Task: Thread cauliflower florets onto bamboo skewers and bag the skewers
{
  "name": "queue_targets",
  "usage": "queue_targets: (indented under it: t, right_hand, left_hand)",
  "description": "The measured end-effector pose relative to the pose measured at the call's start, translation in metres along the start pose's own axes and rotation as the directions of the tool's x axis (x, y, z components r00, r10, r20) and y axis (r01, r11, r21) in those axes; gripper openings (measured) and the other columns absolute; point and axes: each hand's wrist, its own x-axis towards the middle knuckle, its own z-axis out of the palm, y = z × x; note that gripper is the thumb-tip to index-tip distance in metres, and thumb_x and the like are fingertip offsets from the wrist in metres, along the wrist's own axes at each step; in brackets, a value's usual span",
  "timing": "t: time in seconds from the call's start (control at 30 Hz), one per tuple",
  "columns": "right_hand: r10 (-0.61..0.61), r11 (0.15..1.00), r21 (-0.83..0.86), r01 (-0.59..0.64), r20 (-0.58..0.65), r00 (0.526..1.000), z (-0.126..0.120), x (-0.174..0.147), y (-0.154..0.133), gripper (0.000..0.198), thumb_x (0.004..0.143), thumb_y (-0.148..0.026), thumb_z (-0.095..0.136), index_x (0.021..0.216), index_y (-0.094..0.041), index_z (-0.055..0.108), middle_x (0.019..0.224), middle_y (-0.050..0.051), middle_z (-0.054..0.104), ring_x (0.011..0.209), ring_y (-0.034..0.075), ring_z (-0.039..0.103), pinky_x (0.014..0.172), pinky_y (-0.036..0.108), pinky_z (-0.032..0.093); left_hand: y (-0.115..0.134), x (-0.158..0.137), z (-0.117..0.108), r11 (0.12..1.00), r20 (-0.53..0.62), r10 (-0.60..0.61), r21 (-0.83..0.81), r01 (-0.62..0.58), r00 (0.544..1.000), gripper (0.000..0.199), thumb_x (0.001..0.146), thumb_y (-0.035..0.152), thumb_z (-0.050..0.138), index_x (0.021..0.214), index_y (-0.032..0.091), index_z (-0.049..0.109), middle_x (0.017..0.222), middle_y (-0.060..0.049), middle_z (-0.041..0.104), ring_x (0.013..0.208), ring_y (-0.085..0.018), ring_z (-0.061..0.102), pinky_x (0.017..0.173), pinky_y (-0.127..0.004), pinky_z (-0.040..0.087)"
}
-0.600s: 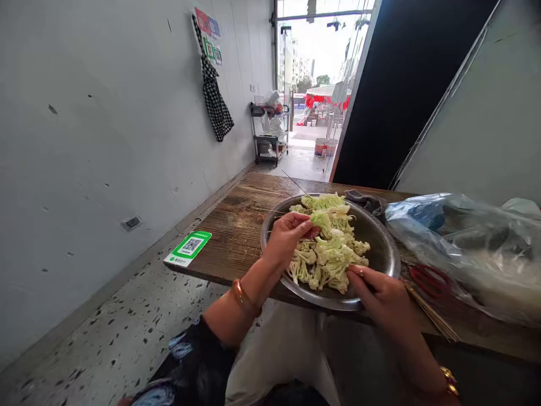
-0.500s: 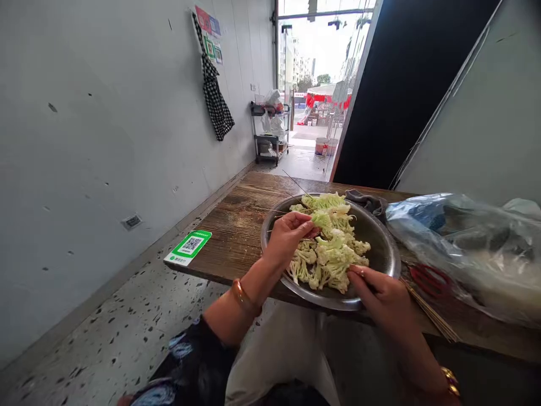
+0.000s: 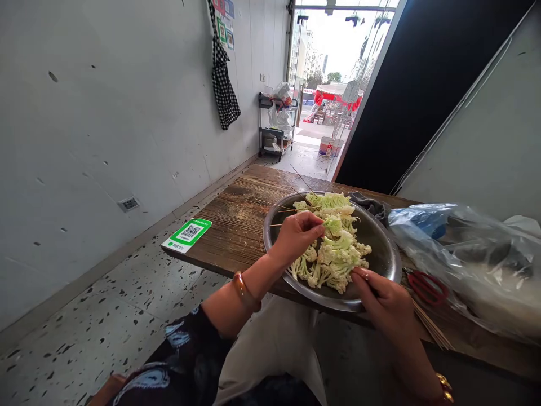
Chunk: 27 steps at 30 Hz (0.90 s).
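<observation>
Since the earlier frame, the left grip [image 3: 298, 235] has shifted slightly right over the bowl [image 3: 382, 248]; the right grip [image 3: 386, 299] is nearly unchanged, and the view has turned slightly. Nearest, the right grip, thumb and forefinger drawn together, pinches the cauliflower [image 3: 338, 262] at its near right edge; any stick end between the fingers is hidden. The cauliflower lies piled inside the bowl. Expect light pieces: stalks stiff, branched heads brittle and inclined to crumble if squeezed. Take hold by the thicker stalk, using light fingertip pressure. Farther in, the left grip is narrowed to a fingertip pinch on a pale green floret [image 3: 333, 226]. Beyond, thin sticks project past the far left rim; handle these by the shaft. A dark cloth [image 3: 372, 206] rests on the surface [image 3: 228, 225] behind the bowl.
</observation>
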Motion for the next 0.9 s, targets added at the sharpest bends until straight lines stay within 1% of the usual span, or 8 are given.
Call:
queue_targets:
  t: [0.13, 0.23, 0.3, 0.47, 0.53, 0.77, 0.9]
  right_hand:
    - [0.015, 1.000, 0.001, -0.015, 0.004, 1.000, 0.0015, 0.0000, -0.0022, 0.030, 0.088, -0.040, 0.056, 0.082, -0.019, 0.077, 0.085, 0.006, 0.078, 0.076, 0.026, 0.074, 0.068, 0.033, 0.061]
    - [0.025, 1.000, 0.004, -0.025, -0.003, 1.000, 0.0016, -0.0004, -0.0028, 0.029, 0.087, -0.040, 0.057, 0.083, -0.019, 0.077, 0.085, 0.006, 0.078, 0.076, 0.026, 0.074, 0.066, 0.033, 0.061]
    - [0.039, 0.999, 0.012, -0.039, -0.005, 0.999, 0.0010, -0.0005, -0.0027, 0.028, 0.086, -0.039, 0.058, 0.083, -0.019, 0.078, 0.085, 0.007, 0.078, 0.077, 0.026, 0.075, 0.067, 0.033, 0.061]
    - [0.094, 0.994, 0.048, -0.094, 0.006, 0.996, -0.0007, -0.0008, -0.0016, 0.026, 0.084, -0.039, 0.060, 0.085, -0.020, 0.079, 0.089, 0.007, 0.078, 0.082, 0.028, 0.074, 0.071, 0.035, 0.062]
    - [0.105, 0.993, 0.054, -0.106, 0.005, 0.994, -0.0006, -0.0011, -0.0012, 0.027, 0.084, -0.040, 0.060, 0.087, -0.020, 0.079, 0.090, 0.007, 0.078, 0.084, 0.028, 0.074, 0.072, 0.036, 0.062]
    - [0.116, 0.992, 0.048, -0.118, 0.039, 0.992, 0.0016, -0.0011, -0.0004, 0.031, 0.086, -0.041, 0.058, 0.088, -0.018, 0.078, 0.092, 0.008, 0.077, 0.086, 0.028, 0.074, 0.074, 0.035, 0.061]
    - [0.131, 0.990, 0.045, -0.133, 0.052, 0.990, 0.0019, -0.0013, 0.0000, 0.030, 0.086, -0.041, 0.058, 0.089, -0.019, 0.078, 0.093, 0.007, 0.077, 0.087, 0.027, 0.074, 0.075, 0.035, 0.061]
  left_hand:
    - [-0.0042, 0.0008, 0.0005, 0.994, -0.028, 0.049, 0.101, -0.045, 0.998, 0.014, 0.072, 0.026, 0.070, 0.078, 0.014, 0.065, 0.069, -0.002, 0.065, 0.065, -0.011, 0.058, 0.062, -0.024, 0.046]
    - [-0.0051, 0.0009, 0.0003, 0.992, -0.037, 0.060, 0.111, -0.056, 0.997, 0.015, 0.071, 0.026, 0.071, 0.078, 0.014, 0.065, 0.070, -0.002, 0.065, 0.066, -0.011, 0.058, 0.062, -0.024, 0.046]
    - [-0.0043, 0.0004, 0.0001, 0.996, -0.042, 0.049, 0.075, -0.046, 0.998, 0.015, 0.071, 0.025, 0.072, 0.077, 0.014, 0.065, 0.070, -0.002, 0.065, 0.066, -0.012, 0.060, 0.064, -0.025, 0.048]
    - [-0.0005, -0.0016, 0.0006, 0.997, -0.036, -0.015, -0.081, 0.012, 0.999, 0.016, 0.070, 0.024, 0.073, 0.078, 0.014, 0.064, 0.069, -0.001, 0.064, 0.066, -0.012, 0.063, 0.065, -0.026, 0.049]
    - [0.0007, -0.0022, 0.0013, 0.995, -0.048, -0.027, -0.097, 0.022, 0.998, 0.017, 0.069, 0.024, 0.074, 0.077, 0.013, 0.064, 0.070, -0.001, 0.064, 0.066, -0.012, 0.063, 0.065, -0.026, 0.049]
    - [0.0010, -0.0038, 0.0027, 0.997, -0.100, 0.016, -0.067, -0.023, 0.995, 0.016, 0.068, 0.023, 0.074, 0.075, 0.014, 0.064, 0.069, 0.000, 0.062, 0.065, -0.010, 0.058, 0.063, -0.024, 0.047]
    - [-0.0003, -0.0040, 0.0021, 0.997, -0.113, 0.078, 0.034, -0.074, 0.991, 0.014, 0.069, 0.024, 0.073, 0.075, 0.015, 0.065, 0.070, 0.000, 0.061, 0.064, -0.010, 0.055, 0.062, -0.023, 0.044]
